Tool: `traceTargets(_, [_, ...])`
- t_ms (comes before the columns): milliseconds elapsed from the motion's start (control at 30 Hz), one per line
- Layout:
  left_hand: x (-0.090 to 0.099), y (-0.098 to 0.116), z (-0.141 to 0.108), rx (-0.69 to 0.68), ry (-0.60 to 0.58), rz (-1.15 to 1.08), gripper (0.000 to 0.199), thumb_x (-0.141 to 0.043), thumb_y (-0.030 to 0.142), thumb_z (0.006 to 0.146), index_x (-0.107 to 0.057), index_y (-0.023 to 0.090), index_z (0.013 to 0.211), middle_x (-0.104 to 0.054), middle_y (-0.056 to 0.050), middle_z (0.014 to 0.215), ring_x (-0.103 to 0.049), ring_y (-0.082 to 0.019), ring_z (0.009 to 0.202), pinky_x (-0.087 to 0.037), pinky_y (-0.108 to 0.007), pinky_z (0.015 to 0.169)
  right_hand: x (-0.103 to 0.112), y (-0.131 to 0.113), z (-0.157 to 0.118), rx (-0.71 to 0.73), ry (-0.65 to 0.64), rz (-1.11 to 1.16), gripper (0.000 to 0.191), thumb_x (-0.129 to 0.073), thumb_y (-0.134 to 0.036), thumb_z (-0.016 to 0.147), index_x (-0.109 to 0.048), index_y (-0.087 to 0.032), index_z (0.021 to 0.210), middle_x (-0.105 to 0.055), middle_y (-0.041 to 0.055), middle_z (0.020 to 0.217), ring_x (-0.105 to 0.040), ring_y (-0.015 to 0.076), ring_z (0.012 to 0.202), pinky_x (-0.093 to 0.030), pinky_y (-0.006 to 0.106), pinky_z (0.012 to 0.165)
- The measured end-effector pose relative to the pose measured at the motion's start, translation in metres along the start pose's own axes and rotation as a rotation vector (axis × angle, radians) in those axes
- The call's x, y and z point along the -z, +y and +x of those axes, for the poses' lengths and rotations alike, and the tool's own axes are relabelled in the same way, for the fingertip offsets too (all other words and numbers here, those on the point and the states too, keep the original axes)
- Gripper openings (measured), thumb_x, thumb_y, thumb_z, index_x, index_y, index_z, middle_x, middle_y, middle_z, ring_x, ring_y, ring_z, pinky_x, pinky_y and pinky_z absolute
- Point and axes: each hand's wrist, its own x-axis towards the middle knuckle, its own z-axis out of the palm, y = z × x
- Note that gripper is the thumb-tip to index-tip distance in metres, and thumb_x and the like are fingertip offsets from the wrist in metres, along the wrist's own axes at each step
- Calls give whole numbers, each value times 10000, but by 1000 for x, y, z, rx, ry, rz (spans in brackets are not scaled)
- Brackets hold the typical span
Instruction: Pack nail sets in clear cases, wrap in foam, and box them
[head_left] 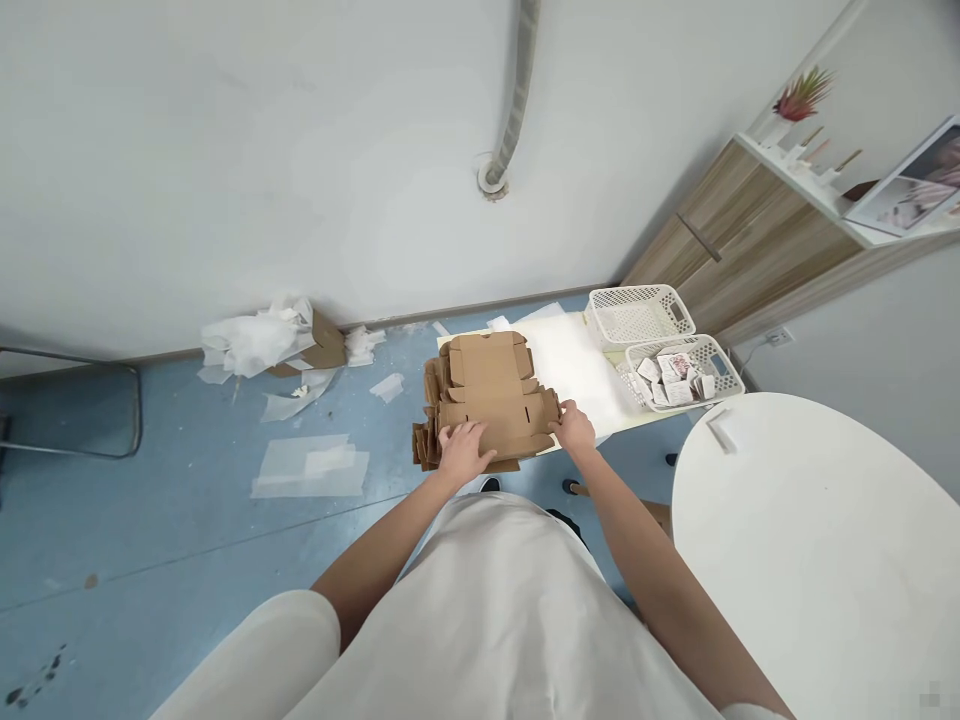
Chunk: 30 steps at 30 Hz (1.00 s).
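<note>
Several flattened brown cardboard boxes (491, 370) lie stacked on the left end of a narrow light-coloured table (574, 375). The top one is unfolded, with its flaps and two dark slots showing. My left hand (463, 452) rests on its near left part with the fingers spread and holds nothing. At the right edge of the same cardboard, my right hand (574, 428) has its thumb and fingers closed on a side flap.
An upper white basket (641, 310) and another basket (724, 375) with small white packets stand on the table's right end. A round white table (817, 540) is at the right. A wooden cabinet (757, 230) stands behind; white wrapping (259, 340) lies on the floor at left.
</note>
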Motion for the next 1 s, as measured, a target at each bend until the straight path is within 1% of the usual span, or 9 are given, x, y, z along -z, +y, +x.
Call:
traceTargets(167, [-7,10,7,-86,-88,-10,451,-624,398,682,-529,225,1087,-582,-77,1111,-500,-268,1050,-128,-515,991,3,-10,-2,36,19,-21,225,-478,-209,775,-459,-206,999,-619,58,871,-580,194,817,-347,253,598])
traceTargets(267, [-12,12,10,-105,-128,-6,432,-638,404,670,-546,215,1048,-594,-76,1067,-515,-267,1033,-189,-501,973,8,-14,-6,96,41,-1,186,-434,-183,788,-479,-194,968,-624,59,817,-579,190,775,-340,253,595])
traceTargets(367, [-14,9,11,-155,-110,-14,315,-599,348,717,-575,213,1001,-602,-83,1030,-529,-264,1020,-255,-467,952,16,-13,-9,159,44,48,191,-412,-153,786,-492,-184,957,-628,59,802,-575,180,747,-347,247,604])
traceTargets(500, [-16,1,14,-247,-105,-118,214,-515,286,768,-619,202,935,-629,-88,949,-573,-239,933,-395,-377,846,25,-12,-14,240,81,128,211,-374,-144,801,-505,-181,962,-628,55,821,-571,167,745,-368,243,619])
traceTargets(633, [-16,-5,21,-209,-122,-271,232,-541,251,717,-649,192,914,-654,-70,922,-604,-211,850,-451,-324,791,28,-11,-22,280,114,181,243,-355,-153,811,-507,-173,1000,-628,36,789,-576,162,737,-391,248,636])
traceTargets(733, [-15,-7,26,-125,-159,-368,261,-576,198,658,-659,184,905,-670,-58,891,-620,-198,808,-476,-294,744,22,-11,-36,330,97,199,268,-392,-198,820,-495,-168,1065,-640,43,845,-587,157,780,-413,256,691])
traceTargets(800, [-14,-8,29,-105,-180,-406,255,-575,179,654,-659,177,895,-676,-52,865,-625,-188,779,-480,-279,715,15,-10,-47,432,38,183,293,-431,-259,823,-501,-166,1092,-640,65,940,-589,164,850,-422,271,748])
traceTargets(900, [-11,-7,29,-206,-159,-346,188,-511,189,720,-662,175,832,-671,-53,842,-617,-181,786,-464,-286,742,-1,-6,-61,603,-64,65,389,-504,-341,793,-505,-161,1138,-595,111,1116,-540,216,1037,-387,344,880])
traceTargets(1000, [-3,-5,25,-254,-49,-232,233,-424,191,784,-649,168,838,-655,-72,878,-598,-187,829,-440,-313,782,-17,-1,-66,651,-132,-23,468,-566,-355,753,-493,-171,1178,-520,132,1242,-441,249,1179,-292,415,988])
